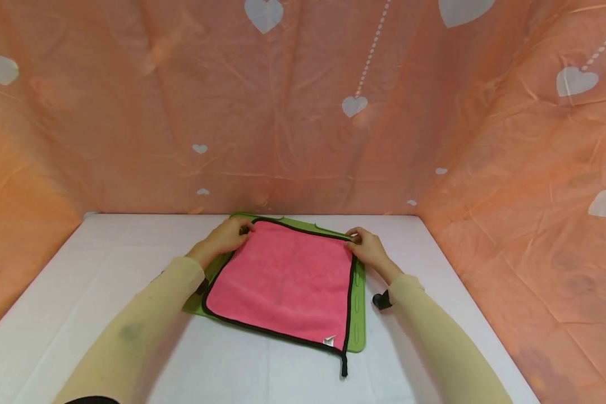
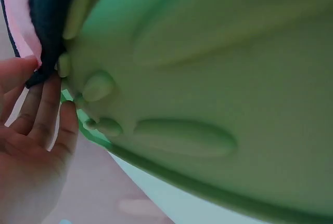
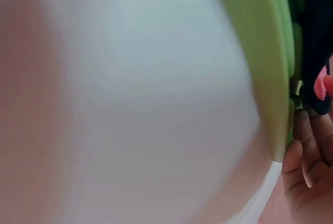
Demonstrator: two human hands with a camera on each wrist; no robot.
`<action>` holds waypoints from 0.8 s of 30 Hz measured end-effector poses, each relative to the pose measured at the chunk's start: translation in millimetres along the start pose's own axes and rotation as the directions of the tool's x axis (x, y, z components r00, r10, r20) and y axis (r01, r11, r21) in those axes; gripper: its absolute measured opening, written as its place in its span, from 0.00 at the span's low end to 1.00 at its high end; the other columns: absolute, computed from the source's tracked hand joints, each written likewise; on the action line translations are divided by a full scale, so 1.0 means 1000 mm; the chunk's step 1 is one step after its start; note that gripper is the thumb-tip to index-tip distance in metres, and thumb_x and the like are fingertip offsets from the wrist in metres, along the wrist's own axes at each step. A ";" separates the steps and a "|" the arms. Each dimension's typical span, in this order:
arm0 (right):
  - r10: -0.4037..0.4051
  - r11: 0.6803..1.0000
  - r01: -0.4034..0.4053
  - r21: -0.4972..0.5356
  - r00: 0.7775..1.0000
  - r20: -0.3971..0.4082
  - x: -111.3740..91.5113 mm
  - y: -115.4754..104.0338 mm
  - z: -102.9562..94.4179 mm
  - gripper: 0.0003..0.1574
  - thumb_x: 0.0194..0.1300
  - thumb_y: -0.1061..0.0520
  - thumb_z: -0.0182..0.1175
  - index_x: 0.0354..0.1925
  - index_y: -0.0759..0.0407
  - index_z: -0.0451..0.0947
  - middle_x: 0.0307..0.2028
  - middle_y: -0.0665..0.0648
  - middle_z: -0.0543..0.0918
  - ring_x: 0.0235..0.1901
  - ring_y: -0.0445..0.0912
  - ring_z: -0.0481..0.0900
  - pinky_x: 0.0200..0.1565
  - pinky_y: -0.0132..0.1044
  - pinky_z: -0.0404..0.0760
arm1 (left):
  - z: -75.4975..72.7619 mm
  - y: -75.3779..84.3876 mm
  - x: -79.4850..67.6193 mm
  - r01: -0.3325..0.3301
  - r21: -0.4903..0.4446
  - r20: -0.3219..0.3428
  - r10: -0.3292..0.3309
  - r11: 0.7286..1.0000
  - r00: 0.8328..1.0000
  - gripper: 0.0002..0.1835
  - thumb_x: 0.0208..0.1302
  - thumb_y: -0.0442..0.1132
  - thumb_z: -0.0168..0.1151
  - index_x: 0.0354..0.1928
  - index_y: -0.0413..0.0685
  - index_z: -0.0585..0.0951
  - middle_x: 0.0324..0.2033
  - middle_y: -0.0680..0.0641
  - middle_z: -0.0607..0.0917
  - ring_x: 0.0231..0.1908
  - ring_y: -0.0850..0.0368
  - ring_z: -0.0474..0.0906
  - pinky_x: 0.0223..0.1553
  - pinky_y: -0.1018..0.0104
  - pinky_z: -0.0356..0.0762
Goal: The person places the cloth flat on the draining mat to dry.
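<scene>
A pink cloth (image 1: 288, 275) with a black border lies spread over a green mat (image 1: 357, 320) with raised oval ridges. At the cloth's far left corner my left hand (image 1: 227, 234) pinches the black edge between thumb and fingers, as the left wrist view shows close up. My right hand (image 1: 367, 248) pinches the far right corner the same way. Near the cloth's front right corner are a small white tag (image 1: 329, 340) and a black hanging loop (image 1: 344, 366). The green mat shows along the left, far and right sides of the cloth.
Mat and cloth are on a white-covered table (image 1: 303, 381). An orange curtain (image 1: 293, 129) with white hearts rises behind the table and along both sides. Beside the right wrist a small black device (image 1: 382, 300) shows.
</scene>
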State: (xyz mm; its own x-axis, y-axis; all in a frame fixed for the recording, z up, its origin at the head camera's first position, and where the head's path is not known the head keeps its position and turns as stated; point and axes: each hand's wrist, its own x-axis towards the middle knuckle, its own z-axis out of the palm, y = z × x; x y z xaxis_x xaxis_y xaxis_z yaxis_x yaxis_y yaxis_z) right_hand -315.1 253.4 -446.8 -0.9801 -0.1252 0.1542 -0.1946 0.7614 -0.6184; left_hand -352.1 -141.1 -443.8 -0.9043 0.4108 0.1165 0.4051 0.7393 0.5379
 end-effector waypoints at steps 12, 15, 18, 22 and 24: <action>-0.187 0.982 0.187 -0.005 0.982 0.014 -0.012 0.001 0.000 0.12 0.68 0.69 0.63 0.47 0.64 0.88 0.48 0.64 0.88 0.45 0.57 0.85 0.51 0.53 0.82 | 0.001 -0.002 -0.003 -0.119 0.036 -0.024 0.120 0.992 0.992 0.18 0.70 0.29 0.60 0.60 0.31 0.82 0.58 0.29 0.82 0.63 0.31 0.74 0.66 0.40 0.70; -0.154 0.988 0.154 -0.017 0.988 0.003 -0.011 0.000 0.000 0.16 0.68 0.67 0.64 0.53 0.65 0.86 0.52 0.66 0.86 0.47 0.58 0.84 0.53 0.54 0.81 | 0.001 -0.003 -0.003 -0.128 0.066 -0.027 0.130 0.990 0.991 0.21 0.70 0.31 0.61 0.62 0.29 0.80 0.61 0.26 0.78 0.65 0.29 0.72 0.68 0.40 0.68; -0.134 0.991 0.134 -0.027 0.991 0.006 -0.010 0.000 0.000 0.20 0.68 0.64 0.66 0.58 0.66 0.84 0.56 0.68 0.84 0.51 0.60 0.83 0.58 0.56 0.79 | 0.002 -0.002 -0.003 -0.115 0.082 -0.011 0.116 0.990 0.993 0.24 0.70 0.32 0.62 0.64 0.28 0.78 0.64 0.25 0.75 0.66 0.29 0.70 0.69 0.39 0.66; -0.167 0.982 0.171 -0.080 0.984 0.053 -0.006 0.002 0.002 0.25 0.68 0.62 0.64 0.62 0.68 0.80 0.62 0.69 0.81 0.60 0.66 0.78 0.65 0.59 0.72 | 0.004 0.001 -0.003 -0.068 0.105 0.018 0.066 0.992 0.998 0.25 0.71 0.34 0.61 0.67 0.29 0.76 0.66 0.24 0.72 0.68 0.29 0.68 0.70 0.40 0.65; -0.177 0.976 0.186 -0.110 0.980 0.088 -0.005 0.003 0.004 0.28 0.69 0.62 0.63 0.65 0.70 0.77 0.65 0.70 0.78 0.61 0.68 0.75 0.66 0.60 0.70 | 0.004 0.002 -0.004 -0.046 0.132 0.018 0.044 0.990 0.999 0.25 0.72 0.36 0.61 0.67 0.30 0.76 0.67 0.25 0.72 0.69 0.30 0.68 0.69 0.39 0.66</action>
State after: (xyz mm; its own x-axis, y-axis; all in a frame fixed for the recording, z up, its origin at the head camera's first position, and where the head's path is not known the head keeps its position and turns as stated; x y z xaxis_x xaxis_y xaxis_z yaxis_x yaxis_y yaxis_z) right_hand -310.7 253.9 -453.0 -0.9300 -0.3133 0.1924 -0.3676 0.7901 -0.4905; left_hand -347.5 -139.0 -446.9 -0.8829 0.4527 0.1250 0.4607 0.7834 0.4173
